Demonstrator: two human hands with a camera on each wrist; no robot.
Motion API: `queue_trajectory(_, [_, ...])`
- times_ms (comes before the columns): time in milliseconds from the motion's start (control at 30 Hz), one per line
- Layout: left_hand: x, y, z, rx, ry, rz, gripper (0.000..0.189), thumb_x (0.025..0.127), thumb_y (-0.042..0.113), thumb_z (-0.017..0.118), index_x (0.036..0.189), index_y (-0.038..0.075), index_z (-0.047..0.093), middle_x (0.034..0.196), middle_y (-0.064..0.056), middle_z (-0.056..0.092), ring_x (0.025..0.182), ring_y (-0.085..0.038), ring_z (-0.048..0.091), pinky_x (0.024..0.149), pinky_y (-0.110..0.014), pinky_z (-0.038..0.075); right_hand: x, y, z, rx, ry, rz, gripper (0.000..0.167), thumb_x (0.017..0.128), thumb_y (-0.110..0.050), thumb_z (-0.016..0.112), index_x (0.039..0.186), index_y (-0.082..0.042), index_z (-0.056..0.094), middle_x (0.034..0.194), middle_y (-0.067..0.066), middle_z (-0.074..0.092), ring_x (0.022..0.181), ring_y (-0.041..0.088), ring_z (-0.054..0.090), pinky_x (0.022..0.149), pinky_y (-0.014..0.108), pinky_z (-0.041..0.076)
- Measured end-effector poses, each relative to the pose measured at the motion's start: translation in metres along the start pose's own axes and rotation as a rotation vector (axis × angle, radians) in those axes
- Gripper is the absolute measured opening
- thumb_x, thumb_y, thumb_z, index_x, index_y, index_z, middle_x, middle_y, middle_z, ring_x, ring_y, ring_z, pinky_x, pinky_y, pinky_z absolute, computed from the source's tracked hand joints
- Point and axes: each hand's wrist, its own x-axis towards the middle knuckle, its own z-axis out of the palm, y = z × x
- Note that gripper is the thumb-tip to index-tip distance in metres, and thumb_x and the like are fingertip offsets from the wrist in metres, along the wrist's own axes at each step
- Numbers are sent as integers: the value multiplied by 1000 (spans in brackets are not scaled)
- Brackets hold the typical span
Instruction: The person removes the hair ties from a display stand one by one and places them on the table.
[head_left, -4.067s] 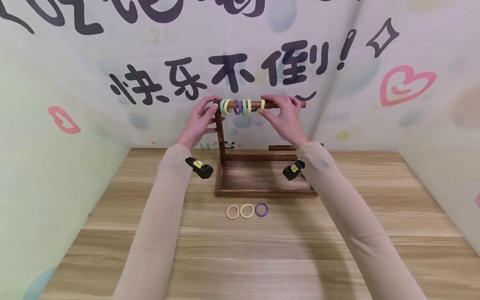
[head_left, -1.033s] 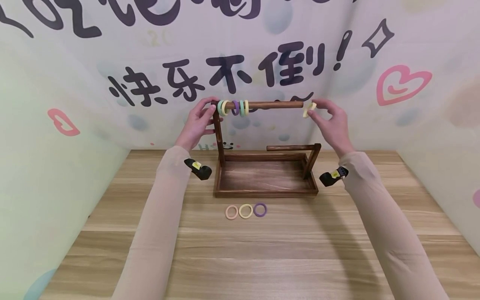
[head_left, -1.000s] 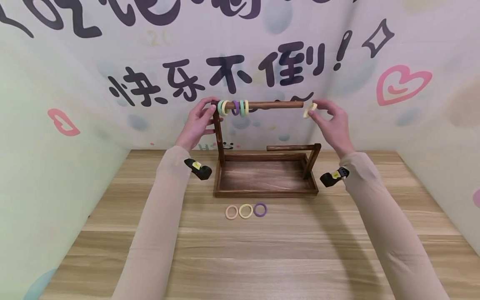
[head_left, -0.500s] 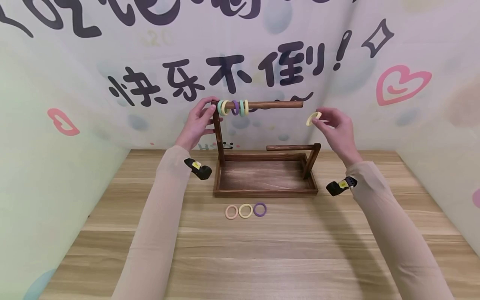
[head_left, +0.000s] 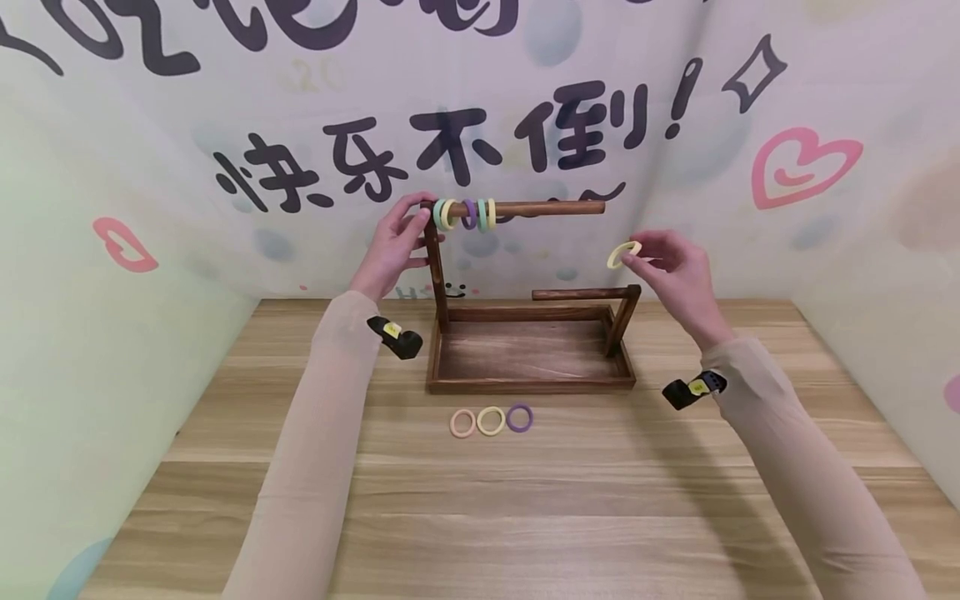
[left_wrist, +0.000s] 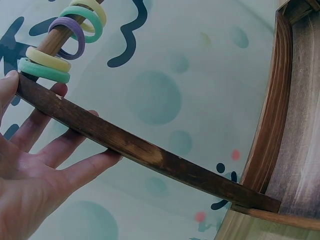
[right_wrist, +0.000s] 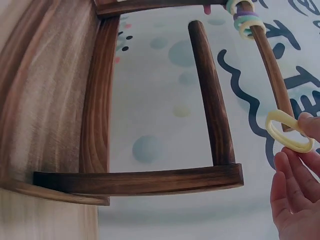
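My right hand (head_left: 681, 273) pinches a pale yellow hair tie (right_wrist: 272, 131) between thumb and fingers. In the head view it is below and right of the free end of the upper bar (head_left: 555, 208), apart from the rack. My left hand (head_left: 392, 246) holds the top of the left post (left_wrist: 135, 150) of the dark wooden rack, thumb in front and fingers behind. Several hair ties hang on that bar near the post: green, yellow, purple (left_wrist: 70, 37), green and yellow. On the table lie a pink hair tie (head_left: 462, 423), a yellow hair tie (head_left: 491, 421) and a purple hair tie (head_left: 520, 418).
The rack's shallow tray base (head_left: 528, 386) stands at the back of the wooden table (head_left: 540, 508). A shorter lower bar (head_left: 577, 294) reaches left from the right post (head_left: 622, 321), its left end free. A printed cloth wall (head_left: 300, 83) rises close behind.
My right hand has slid the yellow hair tie off the upper bar's free right end, then lowered it towards the lower bar's height. My left hand has stayed on the post.
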Motion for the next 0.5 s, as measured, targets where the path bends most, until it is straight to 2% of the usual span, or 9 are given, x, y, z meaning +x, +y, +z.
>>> queue_trajectory(200, [-2,1,0,20,13,1,28,102,29,48,129,25,52,121,-11,58,106,-32,60,87,-59,46,-10,-1,1,0,-52,-17,35,89,-17,72,118,0,62,101,2,65,90,9,62,78,17,47])
queue_trajectory(500, [-1,2,1,13,10,-13,29,103,28,46,131,24,50,125,-12,57,114,-41,56,88,-58,47,-21,1,4,-15,-106,-57,32,89,-10,71,118,1,63,102,6,67,89,7,62,76,17,48])
